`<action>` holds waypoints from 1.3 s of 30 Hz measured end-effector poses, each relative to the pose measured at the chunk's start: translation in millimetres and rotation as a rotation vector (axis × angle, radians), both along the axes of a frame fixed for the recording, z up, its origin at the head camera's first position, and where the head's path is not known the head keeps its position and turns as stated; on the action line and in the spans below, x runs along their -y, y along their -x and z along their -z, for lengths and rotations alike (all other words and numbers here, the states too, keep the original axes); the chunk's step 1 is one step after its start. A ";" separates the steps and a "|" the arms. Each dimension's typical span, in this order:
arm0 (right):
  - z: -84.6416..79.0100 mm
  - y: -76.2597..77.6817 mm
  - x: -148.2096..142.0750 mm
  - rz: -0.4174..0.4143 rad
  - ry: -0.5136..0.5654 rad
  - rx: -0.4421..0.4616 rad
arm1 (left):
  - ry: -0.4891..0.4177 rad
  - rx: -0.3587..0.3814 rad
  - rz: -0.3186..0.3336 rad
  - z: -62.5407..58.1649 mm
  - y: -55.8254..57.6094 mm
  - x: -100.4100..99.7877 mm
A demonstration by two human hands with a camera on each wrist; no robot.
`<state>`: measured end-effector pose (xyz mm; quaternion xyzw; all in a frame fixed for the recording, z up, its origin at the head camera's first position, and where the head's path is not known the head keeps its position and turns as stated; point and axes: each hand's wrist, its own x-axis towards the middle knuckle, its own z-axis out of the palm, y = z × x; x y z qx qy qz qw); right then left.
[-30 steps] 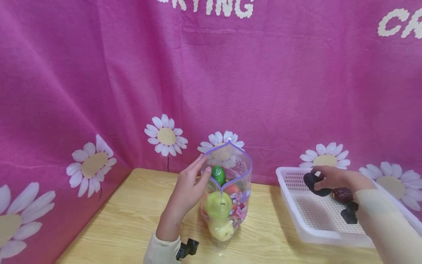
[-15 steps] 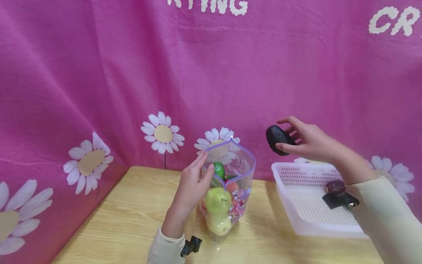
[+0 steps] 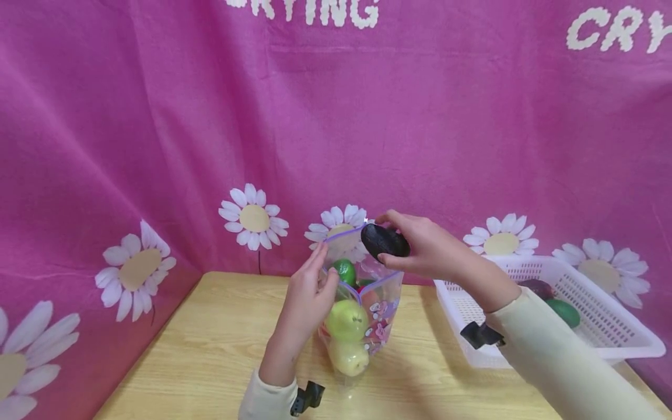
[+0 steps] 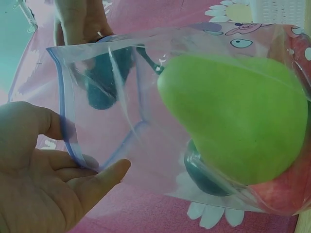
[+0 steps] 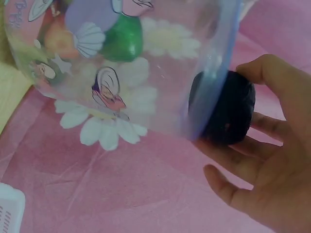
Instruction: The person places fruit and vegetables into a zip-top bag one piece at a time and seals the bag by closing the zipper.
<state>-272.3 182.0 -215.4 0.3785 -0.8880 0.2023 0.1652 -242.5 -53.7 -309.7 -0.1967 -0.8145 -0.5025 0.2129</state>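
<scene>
A clear zip bag (image 3: 382,309) with a purple rim stands upright on the table, its mouth spread. Two yellow-green pears (image 3: 347,321), a green fruit (image 3: 344,270) and something red show inside it. My left hand (image 3: 310,286) holds the bag's left rim, with fingers on both sides of the film in the left wrist view. Between the fingers and thumb of my right hand (image 3: 427,248) is a dark, almost black avocado (image 3: 385,242). It is over the bag's mouth, and in the right wrist view part of it lies behind the film at the rim.
A white perforated basket (image 3: 625,350) stands on the right of the wooden table (image 3: 231,326). In it lie a dark purple-brown fruit (image 3: 538,289) and a green fruit (image 3: 564,313), partly behind the right forearm. A pink daisy cloth (image 3: 420,128) hangs behind.
My right hand has lifted the avocado out of the basket and carried it left to the bag's mouth. The left hand stays at the bag's rim.
</scene>
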 end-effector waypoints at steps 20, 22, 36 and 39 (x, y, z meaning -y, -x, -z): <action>18.0 -2.7 4.7 0.079 -0.135 -0.091 | -0.004 0.020 -0.004 -1.8 -1.6 3.3; 18.3 -4.0 4.5 0.081 -0.138 -0.103 | 0.003 0.017 -0.016 -1.3 -1.0 3.7; 17.8 -13.3 12.3 0.155 -0.068 0.244 | -0.010 -0.011 0.010 0.5 2.8 7.3; 17.0 -15.9 17.0 0.175 -0.011 0.228 | -0.011 0.021 0.069 -0.2 0.1 5.7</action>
